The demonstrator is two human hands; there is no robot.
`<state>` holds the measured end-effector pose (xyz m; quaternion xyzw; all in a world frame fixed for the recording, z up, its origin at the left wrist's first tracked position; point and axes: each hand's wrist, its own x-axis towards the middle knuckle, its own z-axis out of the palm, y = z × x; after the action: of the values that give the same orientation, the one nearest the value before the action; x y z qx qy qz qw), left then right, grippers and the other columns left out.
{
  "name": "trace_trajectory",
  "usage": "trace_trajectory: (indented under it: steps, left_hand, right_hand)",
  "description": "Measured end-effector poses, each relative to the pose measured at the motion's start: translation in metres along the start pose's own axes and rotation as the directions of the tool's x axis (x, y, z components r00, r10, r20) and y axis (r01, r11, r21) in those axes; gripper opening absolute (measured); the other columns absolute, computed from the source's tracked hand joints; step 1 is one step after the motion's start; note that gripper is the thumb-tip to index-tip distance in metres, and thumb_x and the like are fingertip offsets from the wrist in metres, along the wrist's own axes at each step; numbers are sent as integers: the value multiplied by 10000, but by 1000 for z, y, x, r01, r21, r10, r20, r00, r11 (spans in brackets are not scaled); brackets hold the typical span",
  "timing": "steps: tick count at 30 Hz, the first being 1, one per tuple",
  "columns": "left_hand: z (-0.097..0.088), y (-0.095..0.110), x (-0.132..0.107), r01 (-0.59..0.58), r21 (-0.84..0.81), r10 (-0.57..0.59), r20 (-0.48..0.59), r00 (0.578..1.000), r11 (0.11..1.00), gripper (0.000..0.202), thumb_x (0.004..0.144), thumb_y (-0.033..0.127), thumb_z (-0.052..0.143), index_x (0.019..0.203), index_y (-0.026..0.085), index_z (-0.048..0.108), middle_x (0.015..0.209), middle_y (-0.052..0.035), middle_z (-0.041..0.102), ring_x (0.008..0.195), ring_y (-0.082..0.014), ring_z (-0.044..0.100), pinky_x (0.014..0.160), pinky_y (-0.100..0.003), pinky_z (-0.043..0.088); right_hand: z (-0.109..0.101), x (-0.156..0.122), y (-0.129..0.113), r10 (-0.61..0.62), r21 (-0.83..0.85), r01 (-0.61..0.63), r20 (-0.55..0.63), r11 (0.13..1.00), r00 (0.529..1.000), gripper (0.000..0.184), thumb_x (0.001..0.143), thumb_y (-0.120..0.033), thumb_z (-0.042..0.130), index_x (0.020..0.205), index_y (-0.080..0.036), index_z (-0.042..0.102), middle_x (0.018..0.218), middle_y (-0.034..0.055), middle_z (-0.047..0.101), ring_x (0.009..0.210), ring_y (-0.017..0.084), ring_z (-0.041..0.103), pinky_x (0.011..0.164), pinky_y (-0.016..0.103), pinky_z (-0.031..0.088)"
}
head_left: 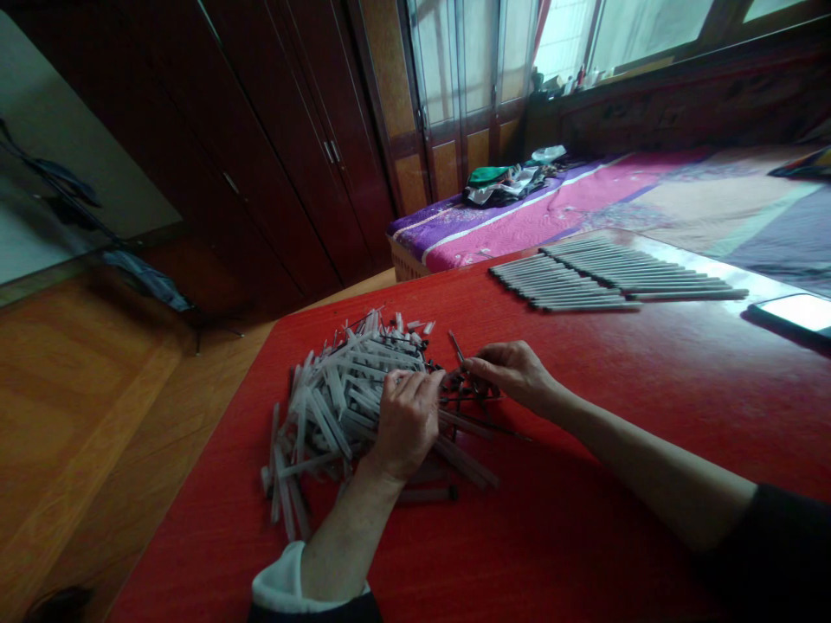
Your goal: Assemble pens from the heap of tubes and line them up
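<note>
A heap of translucent plastic tubes (351,372) lies on the red table, with small dark pieces (477,389) at its right side. My left hand (409,415) is over the heap's right edge, its fingers curled and closed. Whatever sits in those fingertips is too small and blurred to make out. Close by on the right, my right hand (516,372) is closed in a pinch on a thin dark rod (455,344), which sticks up past the fingertips. The fingertips of both hands nearly meet above the dark pieces.
Filled-looking tubes (564,281) lie in two neat rows at the far side of the red table (603,372). A phone (795,313) rests at the right edge. Behind stand a bed (480,234) with folded clothes (510,183) and dark wardrobes (279,156).
</note>
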<state>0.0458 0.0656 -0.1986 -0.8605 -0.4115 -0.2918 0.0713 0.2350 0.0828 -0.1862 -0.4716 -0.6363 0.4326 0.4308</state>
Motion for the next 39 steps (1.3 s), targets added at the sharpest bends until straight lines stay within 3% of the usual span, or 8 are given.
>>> trace_trajectory:
  steps: [13,20,26,30,33,35,37,39]
  left_hand:
    - [0,-2,0,-38,60,38,8,999,997,277,857,92,435,1114,149,523,880,-54,645,837,-181,587,872,-395,365]
    - [-1,-3,1,-6,21,6,0,1000,1000,266,861,98,433,1103,155,527,882,-55,646,845,-184,586,876,-398,360]
    - [-4,-4,1,27,14,-27,-19,999,1000,262,853,94,447,1093,155,532,864,-45,649,832,-183,590,880,-402,357]
    - [-5,-5,3,121,-43,-126,-137,983,992,215,865,109,440,1040,158,556,851,-50,662,820,-180,600,868,-396,367]
    - [-4,-7,3,176,-108,-199,-252,947,978,193,877,144,441,1029,159,561,883,-66,672,824,-182,600,856,-392,378]
    - [-3,-9,4,187,-137,-221,-298,929,973,194,877,147,440,1029,160,560,902,-73,672,827,-184,597,859,-395,380]
    - [-3,-11,3,196,-157,-236,-305,923,968,205,876,142,436,1042,164,555,921,-76,670,839,-186,594,862,-397,381]
    - [-3,-12,3,202,-166,-244,-298,923,965,209,875,139,439,1049,169,550,932,-75,669,853,-187,592,864,-396,383]
  right_hand:
    - [4,2,7,31,-11,-31,1,999,1000,437,743,-530,519,594,-122,568,473,-25,468,421,64,371,384,198,263]
    - [8,3,-2,33,5,-32,-18,999,999,384,731,-487,551,736,-112,632,571,17,573,475,93,469,410,203,346]
    - [7,12,-6,0,-196,-12,-57,981,998,391,737,-485,540,551,-143,571,438,-13,485,402,80,406,376,211,273]
    - [2,49,-11,-64,-328,59,-4,943,998,376,819,-418,454,648,-138,636,507,18,571,446,102,484,408,213,343]
    - [7,88,-10,-179,-682,130,-2,720,984,229,794,-241,502,899,-140,680,800,67,666,718,157,591,619,242,440]
    - [15,108,-9,-169,-852,227,165,472,972,260,783,-122,489,982,-125,656,980,119,640,904,193,573,725,254,434]
    - [24,119,-7,-89,-888,354,344,293,935,257,794,-72,459,968,-106,646,1030,157,609,971,215,547,729,258,429]
    - [32,124,-6,-31,-870,436,441,229,897,233,820,-80,439,924,-103,646,1000,165,610,957,223,548,700,261,429]
